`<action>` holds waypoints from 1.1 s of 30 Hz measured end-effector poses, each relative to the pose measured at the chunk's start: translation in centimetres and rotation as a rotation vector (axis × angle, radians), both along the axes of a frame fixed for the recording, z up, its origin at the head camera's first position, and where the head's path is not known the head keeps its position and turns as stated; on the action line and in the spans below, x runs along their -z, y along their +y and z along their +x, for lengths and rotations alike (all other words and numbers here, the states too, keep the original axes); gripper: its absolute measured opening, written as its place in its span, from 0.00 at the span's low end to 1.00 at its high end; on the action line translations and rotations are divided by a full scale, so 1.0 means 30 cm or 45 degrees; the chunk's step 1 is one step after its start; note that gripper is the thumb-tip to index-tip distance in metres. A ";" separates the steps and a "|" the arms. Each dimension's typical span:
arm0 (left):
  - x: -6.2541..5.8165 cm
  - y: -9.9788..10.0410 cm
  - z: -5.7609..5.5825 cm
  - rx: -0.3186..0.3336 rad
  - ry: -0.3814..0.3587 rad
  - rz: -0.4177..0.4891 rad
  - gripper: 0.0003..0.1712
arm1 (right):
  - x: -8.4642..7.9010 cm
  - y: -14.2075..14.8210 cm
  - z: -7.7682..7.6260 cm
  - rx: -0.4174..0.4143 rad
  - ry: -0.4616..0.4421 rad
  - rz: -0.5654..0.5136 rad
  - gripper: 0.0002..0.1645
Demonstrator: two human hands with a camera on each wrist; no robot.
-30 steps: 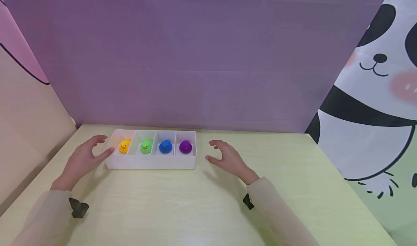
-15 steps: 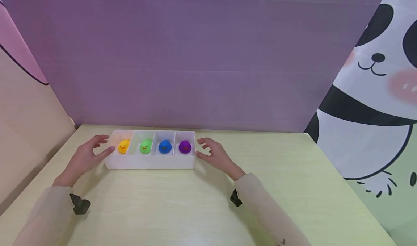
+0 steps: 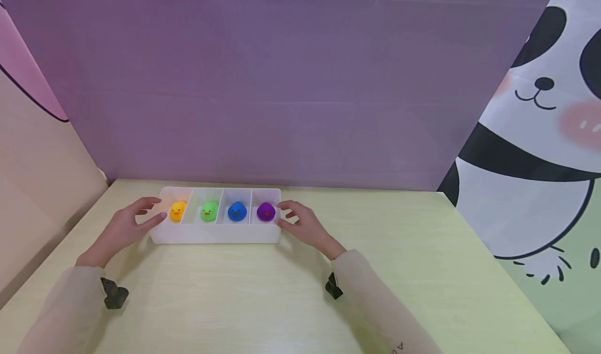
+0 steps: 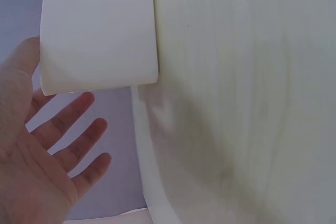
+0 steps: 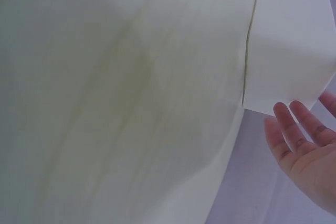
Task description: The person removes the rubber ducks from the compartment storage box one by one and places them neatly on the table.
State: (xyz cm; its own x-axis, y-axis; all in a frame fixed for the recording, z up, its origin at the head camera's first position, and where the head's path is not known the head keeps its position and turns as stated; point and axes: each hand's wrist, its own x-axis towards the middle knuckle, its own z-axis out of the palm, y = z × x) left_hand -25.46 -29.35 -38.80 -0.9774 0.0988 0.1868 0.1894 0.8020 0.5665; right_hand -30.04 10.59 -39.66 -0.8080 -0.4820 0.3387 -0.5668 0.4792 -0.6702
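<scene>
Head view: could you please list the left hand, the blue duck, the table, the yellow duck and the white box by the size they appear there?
Largest to smallest:
1. Table
2. White box
3. Left hand
4. Yellow duck and blue duck: they look alike, so I leave them unranked.

yel duck [image 3: 177,211], lt grn duck [image 3: 209,210], blue duck [image 3: 237,211], purp duck [image 3: 266,212], wht tray [image 3: 216,234], blk/wht panda print [image 3: 540,213]

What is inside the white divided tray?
In the head view the tray holds, left to right, one per compartment: yellow toy duck, green toy duck, blue toy duck and purple toy duck. The floors beneath them and just behind its front wall are hidden.
</scene>
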 end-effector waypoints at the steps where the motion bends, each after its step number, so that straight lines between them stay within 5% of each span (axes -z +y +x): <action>1: 0.001 0.000 -0.001 0.004 -0.009 0.001 0.34 | 0.000 -0.001 0.000 -0.001 -0.001 -0.004 0.23; 11: 0.008 -0.007 -0.009 -0.005 -0.056 0.001 0.35 | -0.006 -0.010 -0.001 -0.038 -0.011 -0.022 0.23; 33: 0.003 0.003 -0.017 0.008 0.019 -0.018 0.31 | -0.017 -0.009 -0.001 -0.021 0.013 0.019 0.22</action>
